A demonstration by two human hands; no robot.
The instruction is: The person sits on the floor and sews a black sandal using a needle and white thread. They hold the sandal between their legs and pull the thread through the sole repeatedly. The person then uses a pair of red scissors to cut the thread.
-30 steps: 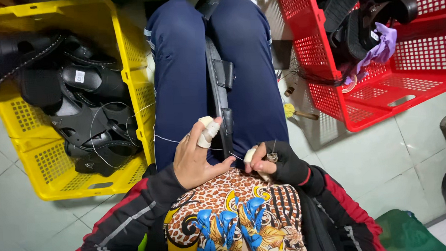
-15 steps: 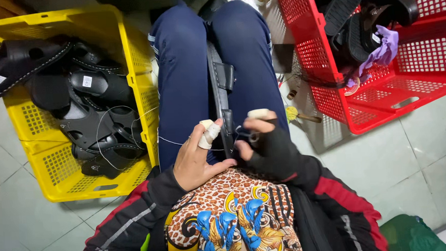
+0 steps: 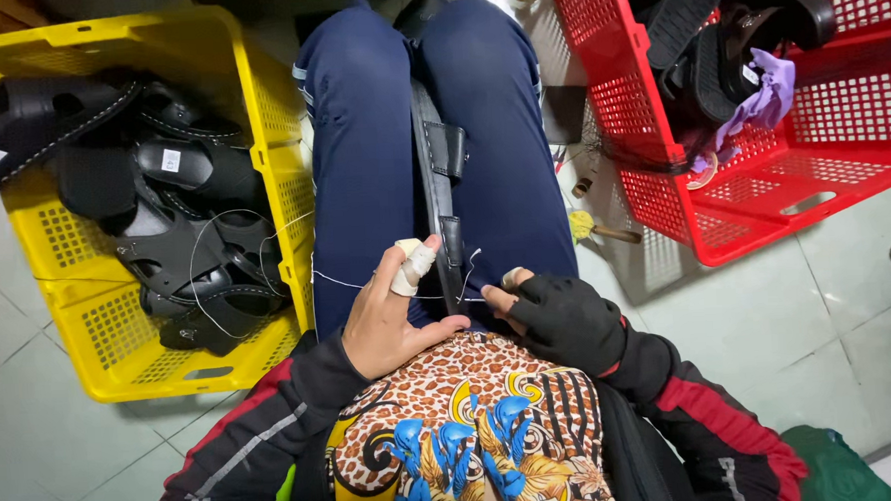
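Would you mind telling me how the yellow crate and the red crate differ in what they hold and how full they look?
The yellow crate on the person's left is piled with black sandals over most of its floor, and a loop of white thread lies across them. The red crate on the right holds dark footwear and a purple cloth at its far end only, leaving much of its mesh floor bare. Both are perforated plastic crates standing on the tiled floor.

floor: pale grey tiles (image 3: 54,468)
left side: yellow crate (image 3: 99,336) resting on the tiles
right side: red crate (image 3: 765,217) on the tiles
beside red crate: small yellow-headed tool (image 3: 595,229)
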